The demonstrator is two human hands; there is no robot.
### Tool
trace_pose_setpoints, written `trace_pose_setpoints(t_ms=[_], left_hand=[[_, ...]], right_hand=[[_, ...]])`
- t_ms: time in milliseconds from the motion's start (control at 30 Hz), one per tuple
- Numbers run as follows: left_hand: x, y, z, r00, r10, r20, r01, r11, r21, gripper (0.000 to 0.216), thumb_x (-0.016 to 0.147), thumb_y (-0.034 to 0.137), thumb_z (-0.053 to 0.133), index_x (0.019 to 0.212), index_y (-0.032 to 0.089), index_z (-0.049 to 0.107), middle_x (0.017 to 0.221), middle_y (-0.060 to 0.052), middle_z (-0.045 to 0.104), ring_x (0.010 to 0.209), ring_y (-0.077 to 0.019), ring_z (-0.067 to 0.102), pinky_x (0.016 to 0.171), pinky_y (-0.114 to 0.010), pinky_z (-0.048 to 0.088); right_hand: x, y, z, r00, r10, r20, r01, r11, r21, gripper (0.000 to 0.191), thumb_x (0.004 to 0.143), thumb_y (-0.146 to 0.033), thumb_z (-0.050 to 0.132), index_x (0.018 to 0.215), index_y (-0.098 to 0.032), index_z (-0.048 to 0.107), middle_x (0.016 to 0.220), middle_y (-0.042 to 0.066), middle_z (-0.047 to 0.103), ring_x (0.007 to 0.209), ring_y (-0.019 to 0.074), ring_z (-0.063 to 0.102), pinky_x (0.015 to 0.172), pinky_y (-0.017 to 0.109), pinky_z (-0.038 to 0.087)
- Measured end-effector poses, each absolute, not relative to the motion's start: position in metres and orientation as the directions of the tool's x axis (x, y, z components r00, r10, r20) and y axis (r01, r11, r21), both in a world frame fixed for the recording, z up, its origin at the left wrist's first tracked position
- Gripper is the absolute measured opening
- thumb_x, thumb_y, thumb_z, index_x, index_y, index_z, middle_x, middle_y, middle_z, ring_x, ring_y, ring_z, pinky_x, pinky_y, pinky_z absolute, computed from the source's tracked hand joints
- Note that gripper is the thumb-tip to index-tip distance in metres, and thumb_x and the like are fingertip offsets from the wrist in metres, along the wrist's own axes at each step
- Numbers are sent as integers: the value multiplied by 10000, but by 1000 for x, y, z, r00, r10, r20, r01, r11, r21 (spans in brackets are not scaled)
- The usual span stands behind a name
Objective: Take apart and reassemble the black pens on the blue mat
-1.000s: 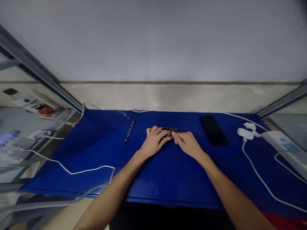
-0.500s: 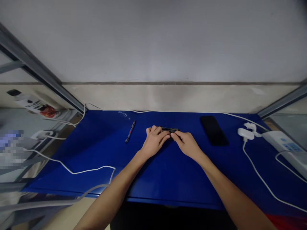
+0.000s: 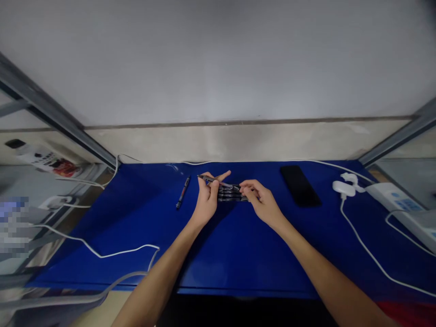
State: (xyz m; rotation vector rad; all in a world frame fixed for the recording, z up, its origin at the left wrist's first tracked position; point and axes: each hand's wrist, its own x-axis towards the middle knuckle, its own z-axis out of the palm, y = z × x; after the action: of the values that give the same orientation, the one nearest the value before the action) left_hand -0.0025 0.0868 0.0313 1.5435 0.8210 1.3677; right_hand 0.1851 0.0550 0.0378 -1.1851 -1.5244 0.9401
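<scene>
My left hand (image 3: 206, 200) is closed on a pen (image 3: 223, 182), pinched between thumb and fingers and slanting a little above the others. One of its fingers sticks out to the right. Several black pens (image 3: 231, 196) lie side by side in a row between my hands, their length running left to right. My right hand (image 3: 264, 202) has its bent fingers and thumb around the right ends of these pens, hiding the tips. Apart from the row, a single pen (image 3: 183, 192) rests on the blue table (image 3: 238, 254), left of my left hand.
A black phone (image 3: 299, 185) lies to the right. Beyond it are a white charger (image 3: 343, 188) with a cable and a white power strip (image 3: 398, 200). A white cable (image 3: 116, 253) crosses the left side. A bottle (image 3: 47, 160) is at far left. The wall (image 3: 231, 141) bounds the back.
My left hand has turned and lifted a pen, uncovering the row of pens. My right hand has stayed near the right ends. The view has shifted slightly.
</scene>
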Motion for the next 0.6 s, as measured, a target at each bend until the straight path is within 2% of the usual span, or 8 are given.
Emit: trace_pose_setpoints(t_ms=[67, 133, 267, 367, 467, 533, 600], left_hand=[[1, 87, 33, 195, 924, 329, -207, -289, 935, 152, 1012, 373, 396, 1007, 241, 321, 1253, -139, 650, 1130, -209, 626, 931, -392, 445], [4, 86, 33, 203, 939, 276, -277, -216, 936, 175, 1004, 386, 418, 1000, 238, 326, 1229, -141, 664, 1140, -222, 627, 916, -393, 461], [7, 84, 30, 210, 954, 216, -345, -135, 929, 243, 972, 424, 487, 989, 237, 334, 1187, -130, 687, 1107, -219, 647, 949, -408, 455], [8, 84, 31, 195, 964, 183, -331, -111, 937, 274, 939, 443, 544, 977, 230, 374, 1188, -121, 689, 1056, -212, 662, 896, -372, 482], [5, 85, 32, 154, 980, 128, -215, -94, 972, 277, 904, 454, 590, 965, 194, 514, 1156, -112, 698, 948, -192, 673, 768, -294, 498], [4, 85, 32, 161, 983, 93, -122, -74, 990, 290, 867, 449, 638, 917, 164, 612, 1034, -96, 727, 857, -175, 670, 722, -268, 489], [4, 82, 31, 248, 967, 51, -76, -33, 997, 287, 834, 431, 682, 871, 148, 657, 872, -72, 737, 779, -161, 664, 722, -265, 485]], right_hand=[[184, 55, 38, -91, 960, 264, 293, 280, -914, 281, 936, -387, 550, 1192, -278, 593, 1054, 66, 644, 916, 197, 624, 715, 315, 510], [183, 55, 38, -103, 944, 312, 343, 329, -880, 318, 922, -351, 571, 1233, -286, 585, 1119, 75, 628, 941, 201, 623, 717, 319, 517], [185, 57, 36, -146, 950, 275, 359, 310, -881, 230, 902, -328, 603, 1118, -271, 656, 1033, 53, 678, 894, 198, 646, 753, 337, 520], [190, 59, 34, -87, 978, 190, 235, 205, -950, 177, 902, -344, 602, 1027, -252, 686, 919, 35, 700, 823, 187, 657, 747, 338, 524], [199, 64, 36, 55, 984, 168, 112, 161, -981, 158, 877, -344, 635, 963, -233, 708, 796, 21, 665, 726, 162, 615, 668, 304, 494], [205, 68, 38, 155, 975, 162, 3, 163, -987, 137, 862, -332, 654, 919, -223, 715, 705, 5, 614, 650, 143, 559, 612, 289, 453], [208, 71, 40, 214, 966, 143, -132, 174, -976, 128, 858, -333, 655, 889, -221, 706, 697, 4, 587, 612, 133, 510, 576, 286, 421]])
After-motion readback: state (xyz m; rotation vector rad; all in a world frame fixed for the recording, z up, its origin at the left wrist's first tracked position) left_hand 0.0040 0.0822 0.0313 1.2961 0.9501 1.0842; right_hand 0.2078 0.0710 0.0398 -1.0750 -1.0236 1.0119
